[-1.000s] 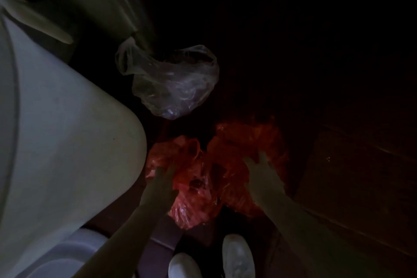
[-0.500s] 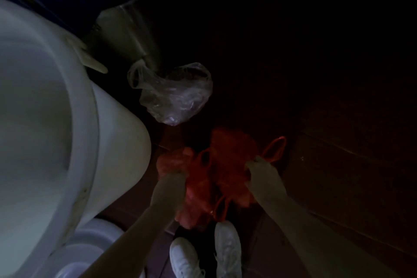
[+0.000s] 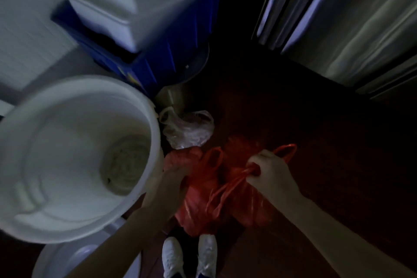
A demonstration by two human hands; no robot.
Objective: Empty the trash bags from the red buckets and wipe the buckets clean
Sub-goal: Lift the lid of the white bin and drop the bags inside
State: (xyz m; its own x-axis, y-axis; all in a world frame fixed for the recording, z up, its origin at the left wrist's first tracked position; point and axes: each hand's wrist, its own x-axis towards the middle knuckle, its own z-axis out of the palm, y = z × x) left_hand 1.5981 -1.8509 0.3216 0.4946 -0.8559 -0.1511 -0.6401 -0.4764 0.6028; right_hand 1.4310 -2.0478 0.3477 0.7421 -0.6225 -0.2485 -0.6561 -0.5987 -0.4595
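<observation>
Right grip [image 3: 268,171] clenching the red trash bag [image 3: 216,201] handles, left grip [image 3: 168,184] grasping its other edge, bag hanging before white shoes [image 3: 172,255], white bucket [image 3: 74,84] crowding left, clear bag [image 3: 189,131] lying just behind.

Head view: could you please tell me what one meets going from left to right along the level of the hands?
The white bucket → left hand → red bag, gripped by both hands → right hand, pinching the bag's handles.
</observation>
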